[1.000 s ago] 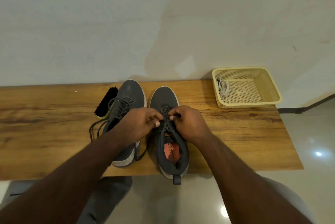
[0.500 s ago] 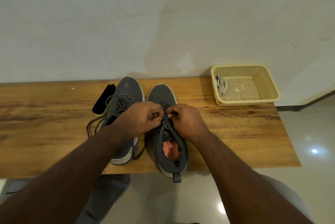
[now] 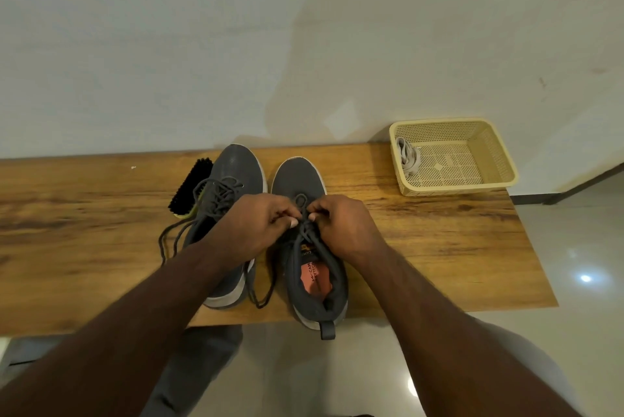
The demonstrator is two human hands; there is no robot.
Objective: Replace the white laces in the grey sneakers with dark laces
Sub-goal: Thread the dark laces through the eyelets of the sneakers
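While both hands work at the tongue of the right sneaker (image 3: 305,247), much of the lacing stays hidden beneath them. The left hand (image 3: 256,231) and the right hand (image 3: 344,227) meet over the dark lace (image 3: 300,202), fingers curled and pinching it — only a small loop shows above the knuckles. The left forearm covers the heel half of the left sneaker (image 3: 233,177), already threaded with dark lace whose loose ends trail onto the wooden desk (image 3: 439,247). A black brush (image 3: 190,185) lies partly tucked behind that shoe. White laces (image 3: 408,156) sit bundled in the yellow basket (image 3: 489,153) at the desk's far right corner — how many is hard to tell.
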